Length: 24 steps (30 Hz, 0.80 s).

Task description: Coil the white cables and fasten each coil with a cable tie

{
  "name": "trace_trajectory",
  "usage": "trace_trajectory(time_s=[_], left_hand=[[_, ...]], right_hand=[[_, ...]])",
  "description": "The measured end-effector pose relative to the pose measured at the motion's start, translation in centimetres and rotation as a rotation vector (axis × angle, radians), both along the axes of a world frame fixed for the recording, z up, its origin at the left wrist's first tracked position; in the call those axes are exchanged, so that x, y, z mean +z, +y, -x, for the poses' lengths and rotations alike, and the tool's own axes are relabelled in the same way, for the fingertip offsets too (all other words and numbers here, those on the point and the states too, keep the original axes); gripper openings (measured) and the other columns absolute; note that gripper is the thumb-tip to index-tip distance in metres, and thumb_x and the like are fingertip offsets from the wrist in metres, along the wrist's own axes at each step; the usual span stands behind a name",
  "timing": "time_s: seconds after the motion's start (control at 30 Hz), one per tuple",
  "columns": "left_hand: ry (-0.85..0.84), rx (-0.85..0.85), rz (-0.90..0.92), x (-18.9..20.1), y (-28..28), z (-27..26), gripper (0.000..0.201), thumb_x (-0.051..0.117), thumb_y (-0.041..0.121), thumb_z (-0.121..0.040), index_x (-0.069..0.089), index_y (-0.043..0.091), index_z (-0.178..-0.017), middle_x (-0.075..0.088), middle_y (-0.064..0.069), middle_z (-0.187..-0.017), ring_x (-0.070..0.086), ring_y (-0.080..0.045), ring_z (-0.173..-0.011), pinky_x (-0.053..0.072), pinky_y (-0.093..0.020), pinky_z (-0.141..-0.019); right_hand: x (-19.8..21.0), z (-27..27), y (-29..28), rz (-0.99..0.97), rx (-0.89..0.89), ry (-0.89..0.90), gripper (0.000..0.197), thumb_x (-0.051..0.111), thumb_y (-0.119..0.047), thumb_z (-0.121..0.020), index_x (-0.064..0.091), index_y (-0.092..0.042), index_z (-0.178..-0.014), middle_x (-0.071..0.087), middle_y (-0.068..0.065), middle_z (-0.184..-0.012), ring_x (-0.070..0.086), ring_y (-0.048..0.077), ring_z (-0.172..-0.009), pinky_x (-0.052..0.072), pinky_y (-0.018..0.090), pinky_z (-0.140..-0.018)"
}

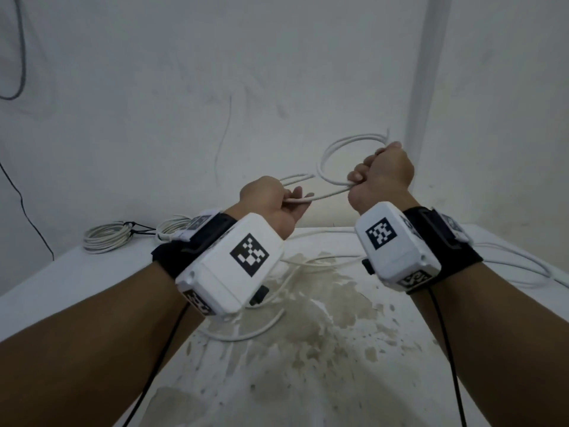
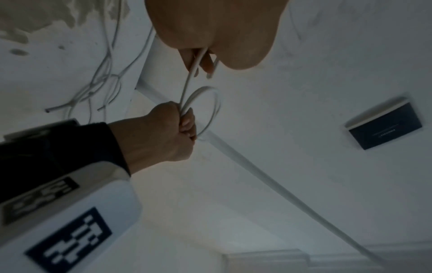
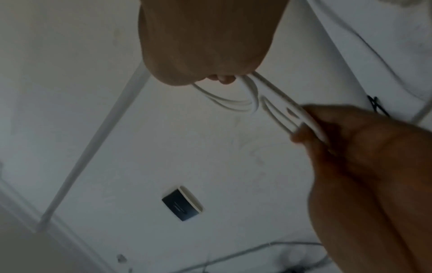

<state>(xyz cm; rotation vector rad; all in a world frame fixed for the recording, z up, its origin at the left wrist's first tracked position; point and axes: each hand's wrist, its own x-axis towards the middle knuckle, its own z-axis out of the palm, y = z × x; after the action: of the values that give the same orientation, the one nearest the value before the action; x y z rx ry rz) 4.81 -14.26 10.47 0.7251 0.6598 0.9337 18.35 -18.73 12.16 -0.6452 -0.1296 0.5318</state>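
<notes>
Both forearms reach out from below, each strapped with a white box bearing a black-and-white marker. Left hand (image 1: 271,200) is held above the surface (image 1: 354,349), its fingers curled round a straight run of white cable (image 1: 331,194), with a narrow folded loop poking out beyond them. Right hand (image 1: 383,177), slightly higher, is a fist clamped on the same cable where a round coil (image 1: 345,155) of a few turns stands up against the wall (image 1: 277,72). The cable is thin, smooth and plain white, pulled fairly taut between the two hands.

Below them the white surface is blotched with brownish stains, and loose white cable strands (image 1: 261,329) wander across it. At the far left edge lie two finished coils (image 1: 106,237), the nearer-left one bound with a black tie (image 1: 135,228); the other is partly hidden by the left wrist strap. The wall is scuffed white, with a pale vertical pipe (image 1: 431,72) at right and dark wires hanging at left
</notes>
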Motion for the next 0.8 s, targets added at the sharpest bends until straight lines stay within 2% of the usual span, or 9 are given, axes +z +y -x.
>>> trace_trajectory(time_s=[0.1,0.17,0.27,0.33,0.4,0.47,0.63,0.73,0.8], left_hand=[[0.139,-0.047,-0.026,0.2,0.6,1.2,0.029,0.024,-0.006,-0.098,0.046,0.002,-0.082,0.046,-0.01,-0.068,0.058,-0.02,-0.054,0.057,-0.046,-0.059],[0.296,-0.071,-0.079,0.1,0.9,1.8,0.031,0.025,0.006,-0.102,0.047,0.004,-0.08,0.049,-0.005,-0.06,0.067,-0.021,-0.05,0.059,-0.043,-0.051],[0.537,-0.087,-0.216,0.1,1.2,2.1,0.028,0.037,0.017,-0.105,0.049,0.01,-0.08,0.046,0.0,-0.05,0.054,-0.01,-0.032,0.052,-0.025,-0.041],[0.741,-0.146,-0.342,-0.1,1.2,2.4,0.03,0.049,0.029,-0.104,0.049,0.015,-0.077,0.043,0.004,-0.05,0.038,-0.004,-0.028,0.035,-0.011,-0.04],[0.885,-0.194,-0.443,-0.3,1.2,2.7,0.039,0.052,0.039,-0.101,0.046,0.018,-0.069,0.041,0.007,-0.043,0.03,-0.003,-0.03,0.025,-0.011,-0.039],[0.895,-0.2,-0.473,-0.4,1.4,2.8,0.042,0.051,0.042,-0.101,0.046,0.019,-0.066,0.041,0.008,-0.039,0.028,-0.004,-0.031,0.023,-0.012,-0.037],[0.895,-0.185,-0.567,-0.3,1.6,3.1,0.033,0.046,0.028,-0.102,0.052,0.015,-0.072,0.045,0.007,-0.041,0.03,-0.006,-0.034,0.024,-0.016,-0.038],[0.92,-0.184,-0.597,-0.3,1.7,3.3,0.03,0.043,0.02,-0.101,0.055,0.013,-0.074,0.045,0.006,-0.043,0.031,-0.006,-0.032,0.025,-0.015,-0.037],[0.93,-0.194,-0.616,-0.5,1.7,3.4,0.031,0.044,0.018,-0.101,0.054,0.014,-0.072,0.044,0.007,-0.042,0.032,-0.006,-0.032,0.025,-0.015,-0.038]], right_hand=[[-0.5,-1.9,-0.5,0.138,-0.108,-0.011,0.037,0.039,-0.03,-0.104,0.046,-0.013,-0.072,0.039,0.0,-0.052,0.027,0.012,-0.026,0.024,0.016,-0.037],[-1.2,-2.6,-0.4,0.263,-0.12,-0.148,0.041,0.041,-0.036,-0.105,0.046,-0.014,-0.07,0.038,-0.001,-0.051,0.028,0.012,-0.026,0.024,0.017,-0.037],[-1.8,-1.5,-0.3,0.277,0.256,-0.436,0.042,0.042,-0.038,-0.105,0.044,-0.018,-0.069,0.029,-0.004,-0.05,0.02,0.009,-0.034,0.015,0.018,-0.036],[-1.4,0.0,-0.8,0.224,0.518,-0.567,0.04,0.043,-0.038,-0.105,0.045,-0.018,-0.07,0.024,-0.005,-0.054,0.015,0.008,-0.039,0.01,0.02,-0.038],[-0.6,1.3,-1.2,0.152,0.603,-0.62,0.039,0.044,-0.038,-0.104,0.046,-0.018,-0.071,0.023,-0.005,-0.054,0.014,0.008,-0.04,0.01,0.021,-0.039],[0.2,2.4,-1.0,0.195,0.507,-0.701,0.038,0.046,-0.037,-0.104,0.046,-0.017,-0.072,0.025,-0.006,-0.051,0.016,0.009,-0.041,0.013,0.021,-0.039],[0.4,3.7,0.9,0.523,0.017,-0.934,0.039,0.06,-0.039,-0.096,0.053,-0.012,-0.068,0.036,-0.005,-0.048,0.03,0.014,-0.04,0.028,0.025,-0.044],[-0.3,3.6,1.2,0.582,0.034,-1.09,0.043,0.086,-0.037,-0.072,0.051,-0.012,-0.07,0.037,-0.005,-0.05,0.032,0.012,-0.04,0.03,0.028,-0.048],[-0.4,3.8,1.3,0.681,0.011,-1.162,0.05,0.089,-0.043,-0.065,0.052,-0.011,-0.072,0.042,-0.002,-0.056,0.039,0.013,-0.045,0.033,0.027,-0.049]])
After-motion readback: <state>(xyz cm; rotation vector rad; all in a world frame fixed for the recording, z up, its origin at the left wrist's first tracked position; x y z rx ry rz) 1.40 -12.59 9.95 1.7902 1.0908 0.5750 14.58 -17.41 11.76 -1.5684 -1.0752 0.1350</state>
